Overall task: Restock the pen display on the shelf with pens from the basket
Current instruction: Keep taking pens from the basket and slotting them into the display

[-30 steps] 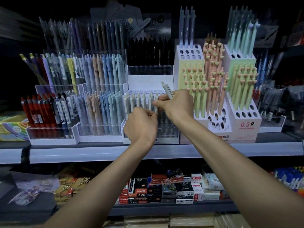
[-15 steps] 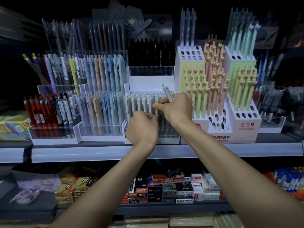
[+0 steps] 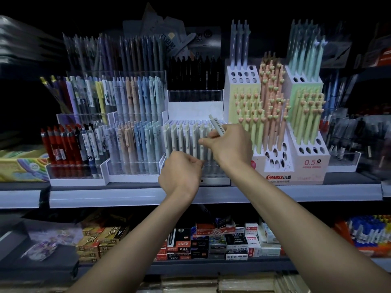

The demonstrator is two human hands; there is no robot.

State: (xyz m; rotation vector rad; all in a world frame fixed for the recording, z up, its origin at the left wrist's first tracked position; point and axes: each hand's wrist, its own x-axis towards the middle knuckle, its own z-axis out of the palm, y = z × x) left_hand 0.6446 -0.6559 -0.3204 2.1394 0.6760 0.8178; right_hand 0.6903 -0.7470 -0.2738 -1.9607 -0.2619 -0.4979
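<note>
A white tiered pen display (image 3: 194, 111) stands mid-shelf with a front row of grey-white pens (image 3: 179, 140). My right hand (image 3: 230, 144) grips a grey-white pen (image 3: 216, 125) whose top sticks up and left above the knuckles; its fingertips reach into the row. My left hand (image 3: 179, 174) is below it, fingers curled at the lower ends of the pens near the row's right side; what it pinches is hidden. No basket is in view.
Clear racks of pastel pens (image 3: 137, 132) and red pens (image 3: 61, 144) stand to the left. A white holder with heart-topped pens (image 3: 273, 106) is at the right. The grey shelf edge (image 3: 127, 195) runs across; small boxes (image 3: 211, 242) fill the shelf below.
My left hand has dropped lower along the pen row. My right hand stays at the row with the pen it holds, its top tilted a little further left.
</note>
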